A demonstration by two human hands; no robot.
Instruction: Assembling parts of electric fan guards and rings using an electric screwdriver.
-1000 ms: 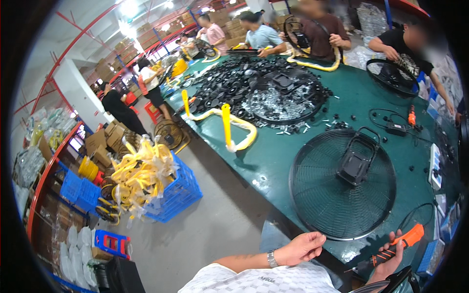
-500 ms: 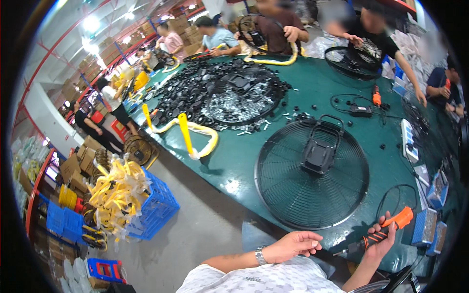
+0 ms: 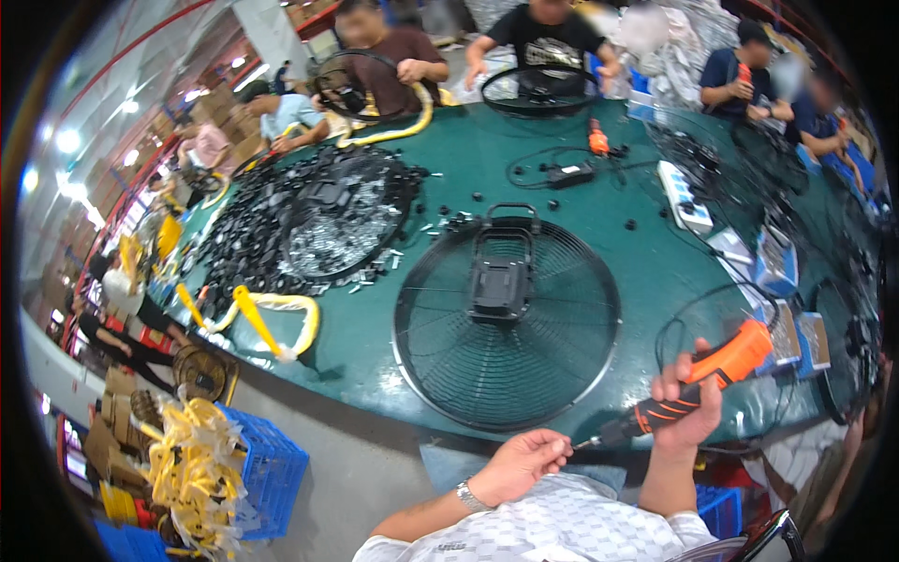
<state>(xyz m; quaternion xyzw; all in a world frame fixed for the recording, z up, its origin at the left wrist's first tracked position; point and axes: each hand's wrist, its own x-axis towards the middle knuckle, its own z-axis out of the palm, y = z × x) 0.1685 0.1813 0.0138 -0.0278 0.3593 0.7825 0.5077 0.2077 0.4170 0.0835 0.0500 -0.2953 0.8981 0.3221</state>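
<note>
Screwdriver (image 3: 667,409), powered, orange/black, is in the R hand (image 3: 691,412), on the R of the L hand (image 3: 517,468); long axis slants from the butt, up & out past the R hand, down to the bit right by the L fingertips. L to R: far L of both hands, down on the floor, a blue crate (image 3: 273,473) w/ piled yellow tubes (image 3: 192,459). Beyond & L, on the green worktop (image 3: 646,300): 1 bent yellow frame (image 3: 251,318), & past it a big heap of black parts (image 3: 248,225). L hand: fingers curled in, thumb & index pinched nearly closed; can't tell if anything small is between them, or if bit & fingertips touch. Directly beyond it, a round black fan guard (image 3: 510,365) lies flat, black mount (image 3: 501,281) on its far half; L hand is the nearer of the 2. R hand: part-closed, wrapped round the driver's body. Beyond R hand, to its R: approx. 3 blue boxes (image 3: 777,281); farther out, a white power strip (image 3: 682,197).
</note>
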